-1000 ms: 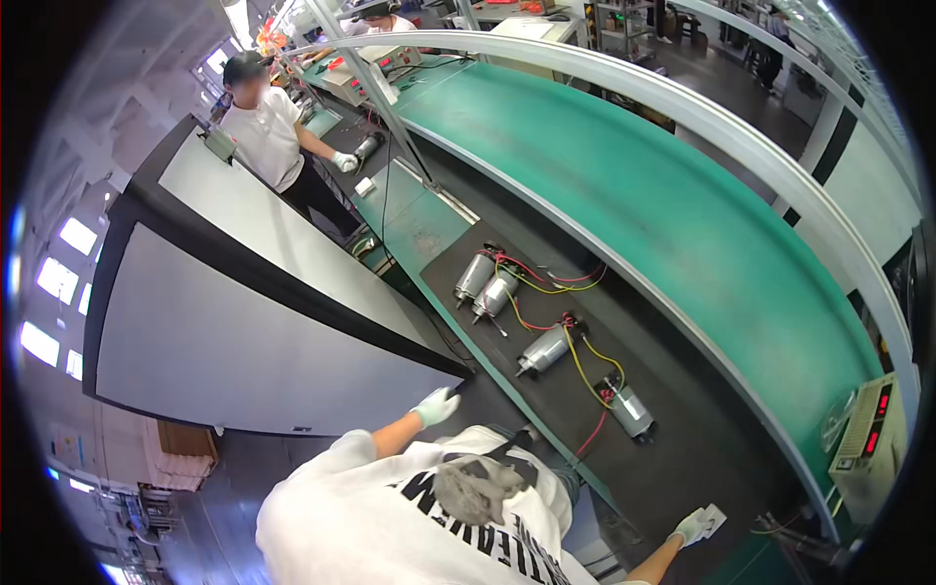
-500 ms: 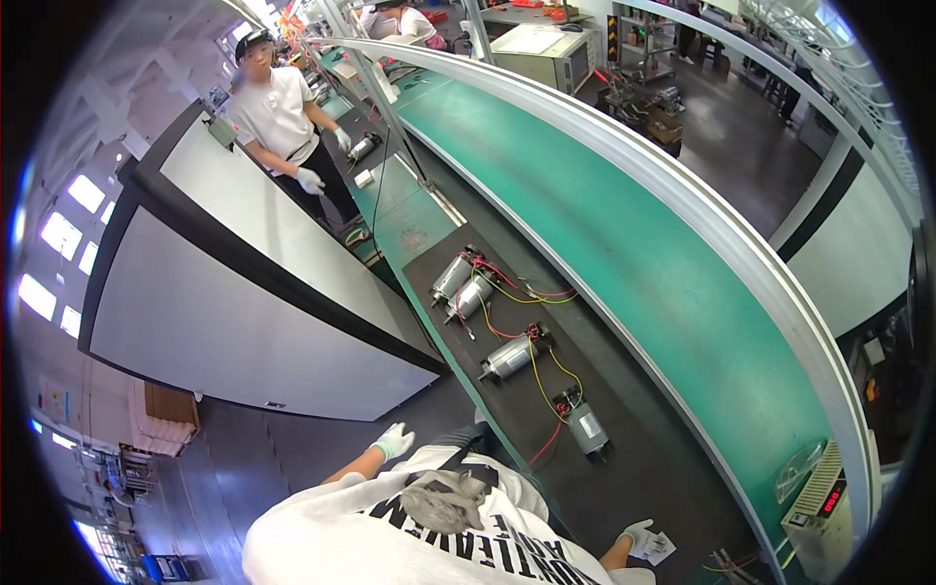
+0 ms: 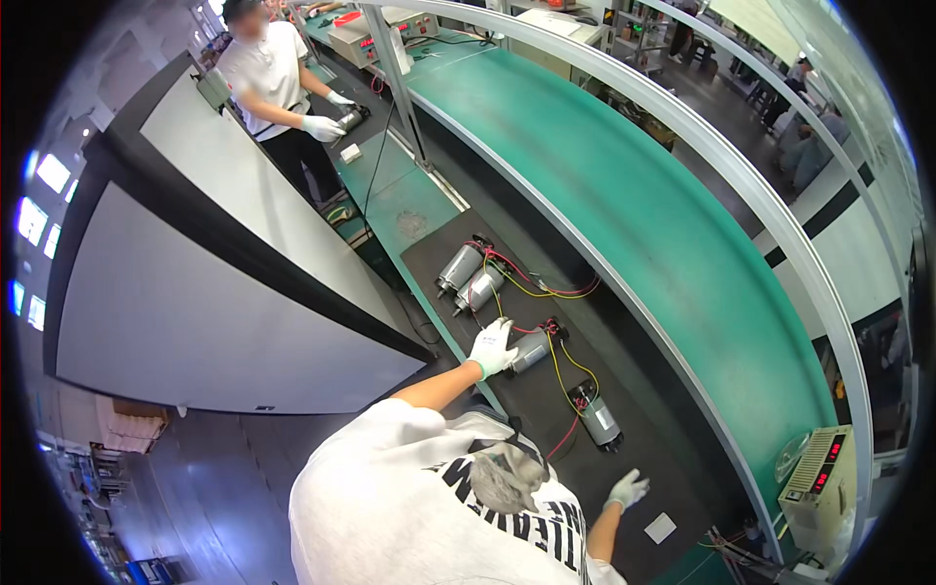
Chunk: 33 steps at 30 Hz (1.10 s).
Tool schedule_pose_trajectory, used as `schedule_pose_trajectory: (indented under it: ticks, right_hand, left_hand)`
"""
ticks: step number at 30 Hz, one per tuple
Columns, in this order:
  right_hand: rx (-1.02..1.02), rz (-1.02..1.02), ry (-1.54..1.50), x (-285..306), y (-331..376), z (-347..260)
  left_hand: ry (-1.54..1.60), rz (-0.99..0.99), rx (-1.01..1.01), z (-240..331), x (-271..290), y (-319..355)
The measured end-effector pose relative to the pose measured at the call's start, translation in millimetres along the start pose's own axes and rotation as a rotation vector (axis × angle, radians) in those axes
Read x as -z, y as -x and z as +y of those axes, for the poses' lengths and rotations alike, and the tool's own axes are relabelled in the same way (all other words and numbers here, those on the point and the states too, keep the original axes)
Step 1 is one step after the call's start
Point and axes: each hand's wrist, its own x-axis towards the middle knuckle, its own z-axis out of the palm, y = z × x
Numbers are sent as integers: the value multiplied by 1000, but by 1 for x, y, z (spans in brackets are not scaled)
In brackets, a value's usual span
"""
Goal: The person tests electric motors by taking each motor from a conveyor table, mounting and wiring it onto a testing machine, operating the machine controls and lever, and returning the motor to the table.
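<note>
Head view: w/ gloved L hand [image 3: 492,348], reaches across bench edge to near end of third motor [image 3: 531,352]; covers that end, can't tell if gripping or just touching. W/ gloved R hand [image 3: 627,490], fingers spread wide, empty; just beside white card [image 3: 660,528], flat on dark mat [image 3: 526,414].

On same mat: motor pair [image 3: 460,268] side by side farther up, third motor mid, fourth motor [image 3: 600,426] nearer R hand, w/ red + yellow wires [image 3: 558,373] looped btwn. Past mat, green belt [image 3: 634,195]; lower R, power unit [image 3: 817,487] w/ red display lit. Upper L, co-worker [image 3: 263,68] in white top, gloved hands at another motor [image 3: 351,119].
</note>
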Motion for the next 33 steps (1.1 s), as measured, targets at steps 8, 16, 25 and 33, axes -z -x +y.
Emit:
schedule_pose_trajectory:
  ticks: [8, 16, 25, 33]
  right_hand:
    - [395, -27, -5, -42, 123, -134]
    - [376, -105, 36, -75, 141, -202]
    - [423, 34, -59, -96, 141, -216]
    - [299, 14, -70, -84, 124, -242]
  left_hand:
    - [32, -218, -14, -11, -68, -20]
    - [-13, -180, -107, -22, -64, -43]
    - [20, -487, -320, -43, -27, -50]
    - [271, -618, -114, -106, 16, -13]
